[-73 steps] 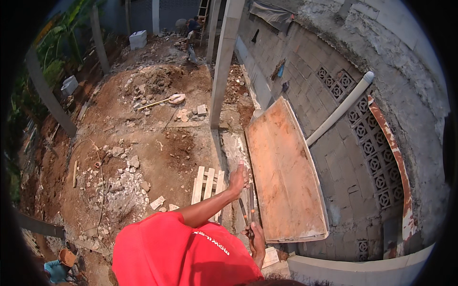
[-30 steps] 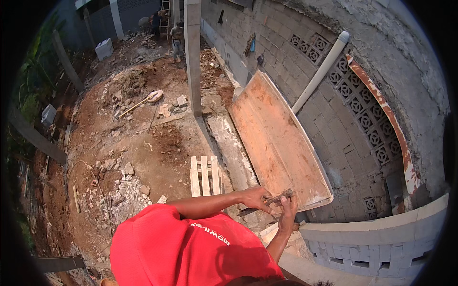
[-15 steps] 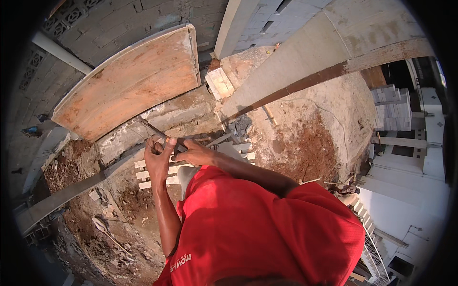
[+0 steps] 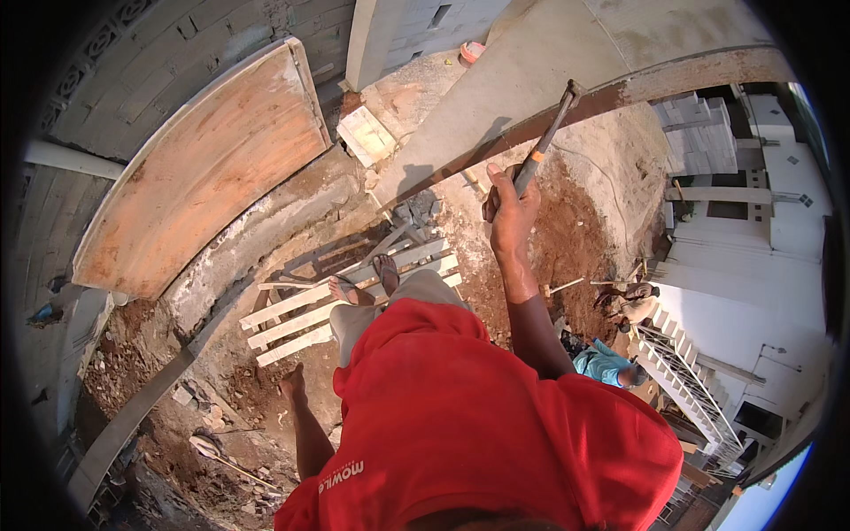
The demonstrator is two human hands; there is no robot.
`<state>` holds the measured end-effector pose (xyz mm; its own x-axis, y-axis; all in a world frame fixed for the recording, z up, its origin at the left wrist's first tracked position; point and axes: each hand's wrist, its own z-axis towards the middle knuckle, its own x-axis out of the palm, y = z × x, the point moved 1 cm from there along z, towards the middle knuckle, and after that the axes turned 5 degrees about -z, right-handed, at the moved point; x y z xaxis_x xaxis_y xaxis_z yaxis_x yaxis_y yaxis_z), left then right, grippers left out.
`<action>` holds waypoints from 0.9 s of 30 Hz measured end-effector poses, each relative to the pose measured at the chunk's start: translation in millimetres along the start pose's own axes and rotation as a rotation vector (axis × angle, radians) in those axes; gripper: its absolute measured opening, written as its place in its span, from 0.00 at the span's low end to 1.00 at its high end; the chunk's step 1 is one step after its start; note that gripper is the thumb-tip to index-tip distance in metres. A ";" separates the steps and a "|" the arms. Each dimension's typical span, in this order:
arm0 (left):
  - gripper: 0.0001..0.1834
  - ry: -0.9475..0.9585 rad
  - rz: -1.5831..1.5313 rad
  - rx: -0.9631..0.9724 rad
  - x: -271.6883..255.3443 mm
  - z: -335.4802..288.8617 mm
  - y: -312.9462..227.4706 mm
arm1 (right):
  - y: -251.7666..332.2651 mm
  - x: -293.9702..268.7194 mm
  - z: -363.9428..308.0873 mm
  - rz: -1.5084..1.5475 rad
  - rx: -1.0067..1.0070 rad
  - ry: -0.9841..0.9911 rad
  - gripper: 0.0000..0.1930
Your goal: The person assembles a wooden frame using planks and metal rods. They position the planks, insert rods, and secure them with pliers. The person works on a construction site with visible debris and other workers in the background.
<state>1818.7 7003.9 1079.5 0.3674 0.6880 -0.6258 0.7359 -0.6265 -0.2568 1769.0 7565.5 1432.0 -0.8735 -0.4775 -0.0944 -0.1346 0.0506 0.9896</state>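
My right hand [image 4: 515, 217] is raised out to the right, its fingers wrapped round the dark grip of a hammer [image 4: 554, 126]. An orange band marks the top of that grip, and the metal head points up and away, in front of the long concrete beam [image 4: 496, 106] as I see it. My left hand [image 4: 293, 383] hangs low at my left side, over the rubble-strewn ground. It is small and dark here, so its fingers cannot be made out.
My sandalled feet stand on a slatted wooden platform [image 4: 292, 324]. A large plywood panel [image 4: 208, 177] leans by the block wall at the left. A person in light blue [image 4: 602, 363] is low at the right, near a white staircase [image 4: 686, 385]. Reddish dirt [image 4: 567, 226] lies beyond.
My hands were together in front of me at the dark tool. The right has swung up and right with the hammer; the left has dropped to my side. The view has shifted.
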 end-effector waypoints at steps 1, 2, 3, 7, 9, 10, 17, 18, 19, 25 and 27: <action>0.24 0.004 -0.007 -0.069 4.2 3.3 13.6 | 9.7 -1.5 1.1 0.010 -0.022 -0.010 0.13; 0.24 0.007 -0.009 -0.133 7.2 7.7 25.4 | 10.8 -3.0 3.9 0.043 -0.023 -0.020 0.14; 0.25 -0.009 -0.155 -0.142 20.5 22.2 55.9 | 12.4 -2.2 10.2 0.078 -0.018 -0.020 0.15; 0.23 0.014 -0.198 -0.104 38.2 48.9 49.1 | -0.4 0.4 21.0 0.085 0.148 -0.107 0.19; 0.19 0.037 -0.420 0.016 31.0 34.0 3.3 | -4.4 4.7 15.1 -0.016 0.115 -0.169 0.20; 0.15 0.016 -0.603 0.117 39.8 45.7 -1.4 | -7.1 5.6 19.2 -0.016 0.106 -0.178 0.20; 0.14 0.180 -0.735 0.180 11.2 61.5 -59.8 | -17.1 4.9 19.9 -0.167 0.000 -0.205 0.10; 0.16 0.150 -0.727 0.175 12.2 62.7 -55.6 | -12.0 3.4 23.7 -0.159 0.074 -0.210 0.11; 0.18 0.121 -0.717 0.169 11.1 61.2 -51.8 | -10.0 3.0 23.7 -0.152 0.151 -0.215 0.13; 0.28 0.043 -0.650 0.108 28.2 95.7 50.5 | -32.6 -11.6 31.9 -0.237 -0.006 -0.252 0.10; 0.29 0.059 -0.771 0.103 33.8 84.5 75.4 | -34.0 -23.2 40.8 -0.231 0.129 -0.249 0.11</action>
<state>1838.6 6949.0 976.7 -0.1946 0.9595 -0.2037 0.7406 0.0075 -0.6719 1774.8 7610.7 1396.1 -0.8981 -0.2616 -0.3535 -0.3861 0.0841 0.9186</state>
